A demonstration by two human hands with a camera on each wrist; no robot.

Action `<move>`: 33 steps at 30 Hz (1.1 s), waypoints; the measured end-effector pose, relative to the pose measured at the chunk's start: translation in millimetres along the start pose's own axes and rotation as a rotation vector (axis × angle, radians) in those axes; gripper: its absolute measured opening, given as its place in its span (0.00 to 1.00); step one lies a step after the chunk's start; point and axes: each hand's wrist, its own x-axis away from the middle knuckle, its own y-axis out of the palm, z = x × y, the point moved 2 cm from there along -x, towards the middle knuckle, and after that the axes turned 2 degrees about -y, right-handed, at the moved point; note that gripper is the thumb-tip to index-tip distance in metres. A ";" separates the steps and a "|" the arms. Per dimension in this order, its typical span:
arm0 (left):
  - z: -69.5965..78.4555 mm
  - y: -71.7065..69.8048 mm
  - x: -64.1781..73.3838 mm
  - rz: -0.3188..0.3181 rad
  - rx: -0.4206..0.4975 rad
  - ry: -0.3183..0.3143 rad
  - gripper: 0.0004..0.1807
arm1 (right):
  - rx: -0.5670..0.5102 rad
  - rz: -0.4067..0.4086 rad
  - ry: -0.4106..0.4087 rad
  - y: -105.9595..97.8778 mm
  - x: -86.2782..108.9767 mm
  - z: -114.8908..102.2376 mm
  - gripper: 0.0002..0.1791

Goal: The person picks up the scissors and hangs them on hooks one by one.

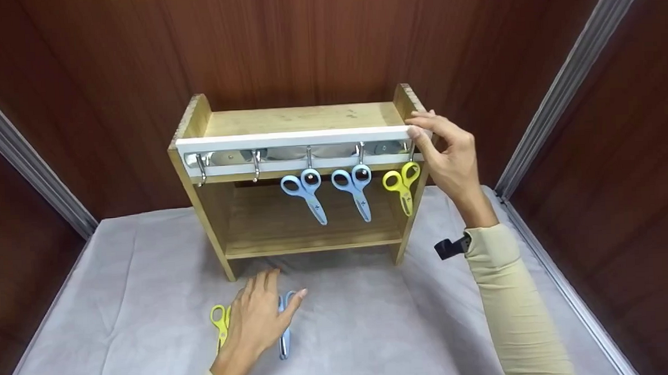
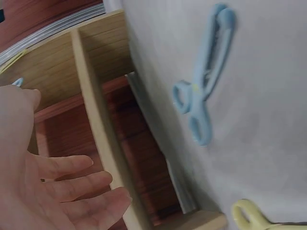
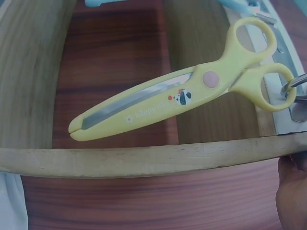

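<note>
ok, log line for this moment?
left hand: empty; right hand: holding shelf corner; hung: two blue scissors, yellow scissors; cloth: blue pair, yellow pair

Lying blue scissors (image 1: 286, 337): left grip (image 1: 256, 315) hides part (lying yellow scissors (image 1: 222, 329) likewise, in head view). Hanging yellow scissors (image 3: 201, 96): lettering (image 3: 152, 111) blurred, not fully legible.

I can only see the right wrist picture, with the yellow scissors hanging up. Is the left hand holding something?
Observer: No, in the left wrist view the left hand holds nothing.
Operator: Oh! Is anything lying down low?
Observer: Yes, blue scissors lie on the grey cloth.
Operator: Any spots left to hang stuff?
Observer: In the head view, two hooks at the left end of the white rack have nothing on them.
</note>
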 end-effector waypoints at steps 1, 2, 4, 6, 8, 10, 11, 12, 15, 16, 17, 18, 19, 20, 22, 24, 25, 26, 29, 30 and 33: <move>-0.5 1.9 2.2 0.012 -0.010 0.005 0.39 | 0.001 -0.001 -0.001 -0.1 0.2 0.3 0.09; -1.0 3.6 4.2 0.021 -0.021 0.008 0.38 | 0.001 -0.002 -0.002 -0.1 0.4 0.4 0.09; -1.9 7.2 8.3 0.027 -0.043 0.013 0.37 | -0.001 -0.001 -0.004 -0.2 0.4 0.1 0.09; -2.5 10.7 12.1 0.011 -0.056 0.001 0.37 | -0.008 0.002 -0.005 -0.2 0.2 -0.4 0.09; -2.8 14.0 16.0 -0.018 -0.050 -0.023 0.37 | -0.011 0.003 -0.004 0.0 0.2 -0.1 0.09; -2.8 17.8 20.0 -0.060 -0.024 -0.054 0.36 | -0.012 0.001 -0.003 0.3 0.2 0.3 0.09; -2.6 19.5 21.8 -0.078 -0.003 -0.068 0.36 | -0.012 -0.001 -0.003 0.4 0.3 0.2 0.09; -2.3 21.1 23.3 -0.093 0.018 -0.079 0.36 | -0.009 -0.001 -0.003 0.5 0.4 0.1 0.09; -2.8 26.2 26.6 -0.127 0.060 -0.098 0.35 | -0.005 -0.002 -0.001 0.5 0.6 -0.1 0.09; -3.3 27.7 27.3 -0.134 0.066 -0.103 0.35 | -0.005 -0.002 0.000 0.5 0.7 0.1 0.09; -3.9 28.9 27.9 -0.139 0.067 -0.107 0.36 | -0.003 -0.002 0.001 0.5 0.8 0.1 0.09; -4.8 30.4 28.4 -0.146 0.062 -0.114 0.36 | -0.002 -0.001 0.003 0.4 0.9 0.5 0.09; -5.6 31.8 29.0 -0.156 0.060 -0.124 0.37 | -0.002 -0.002 0.004 0.3 0.8 0.7 0.09; -6.2 33.1 29.7 -0.167 0.059 -0.137 0.38 | -0.005 -0.003 0.005 0.3 0.9 0.7 0.09; -7.4 35.7 31.3 -0.198 0.067 -0.162 0.40 | -0.004 -0.002 0.006 0.1 1.0 0.7 0.09; -8.1 38.2 33.0 -0.232 0.076 -0.182 0.42 | -0.004 0.000 0.007 -0.1 1.1 0.5 0.09; -8.3 39.2 33.8 -0.241 0.072 -0.183 0.43 | -0.006 0.002 0.006 -0.1 1.1 0.2 0.09; -8.5 39.9 34.5 -0.248 0.067 -0.182 0.44 | -0.007 0.004 0.005 0.1 0.9 0.1 0.09; -9.7 42.0 35.3 -0.266 0.030 -0.183 0.46 | -0.017 0.009 0.001 0.8 0.5 -0.3 0.09; -10.1 42.4 35.2 -0.268 0.015 -0.181 0.46 | -0.020 0.010 0.000 1.1 0.3 -0.1 0.09; -11.3 44.4 34.3 -0.298 -0.002 -0.203 0.47 | -0.022 0.011 -0.001 1.2 0.3 -0.5 0.09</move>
